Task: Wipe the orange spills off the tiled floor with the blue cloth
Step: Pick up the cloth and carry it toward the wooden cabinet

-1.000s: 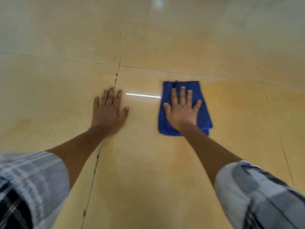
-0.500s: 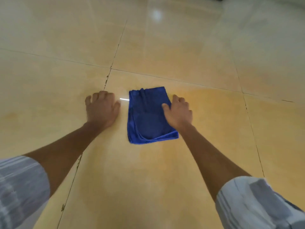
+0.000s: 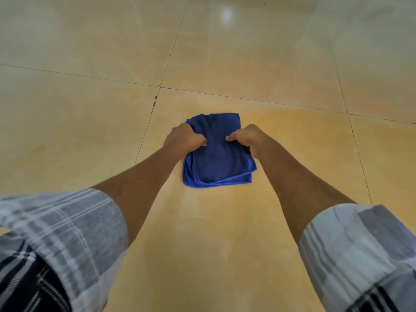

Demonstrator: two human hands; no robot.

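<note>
A: Where is the blue cloth [image 3: 217, 154] found?
B: Folded on the floor [image 3: 225, 244], just below the tile joint; soft, light; both side edges are pinched by left hand [image 3: 183, 139] and right hand [image 3: 247, 137].

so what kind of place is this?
Probably an indoor room, perhaps in a home; which room I cannot tell. Only glossy beige floor tiles with dark grout lines and a reflected ceiling light show. Both hands grip a folded blue cloth on an orange-tinted tile.

Blue cloth [image 3: 217, 158], yellowish-orange tiles [image 3: 225, 233] (grey-white plaid sleeves [image 3: 67, 221])
</note>
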